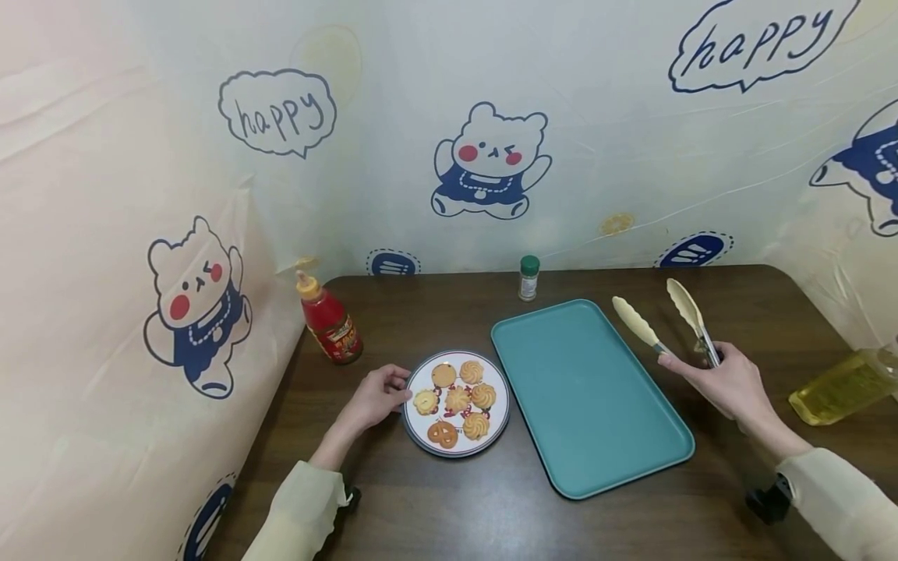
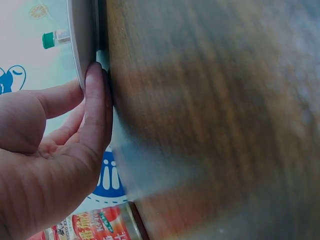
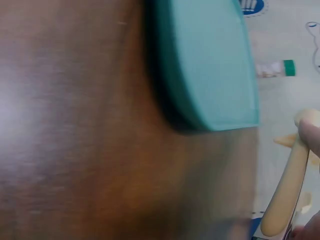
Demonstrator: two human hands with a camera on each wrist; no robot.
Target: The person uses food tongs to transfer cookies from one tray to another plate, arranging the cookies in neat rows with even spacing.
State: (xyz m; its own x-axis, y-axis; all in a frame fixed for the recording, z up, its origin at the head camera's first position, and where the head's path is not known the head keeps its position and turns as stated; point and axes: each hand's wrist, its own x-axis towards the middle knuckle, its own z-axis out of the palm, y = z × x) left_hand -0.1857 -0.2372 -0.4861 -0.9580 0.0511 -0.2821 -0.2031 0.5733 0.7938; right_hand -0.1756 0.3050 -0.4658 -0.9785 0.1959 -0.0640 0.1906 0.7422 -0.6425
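Observation:
A white plate (image 1: 418, 380) with several cookies (image 1: 457, 400) sits on the dark table. My left hand (image 1: 377, 399) touches the plate's left rim with relaxed fingers; in the left wrist view the fingers (image 2: 95, 105) press against the plate's edge (image 2: 82, 40). An empty teal tray (image 1: 585, 389) lies to the right of the plate. Right of the tray, my right hand (image 1: 726, 382) grips cream-tipped tongs (image 1: 666, 319), held above the table with their arms spread. The right wrist view shows one tong arm (image 3: 285, 195) and the tray's corner (image 3: 210, 65).
A red sauce bottle (image 1: 328, 321) stands left of the plate. A small green-capped jar (image 1: 528, 277) stands behind the tray. A bottle of yellow oil (image 1: 845, 386) lies at the right edge. Cartoon-printed sheets wall in the table on three sides.

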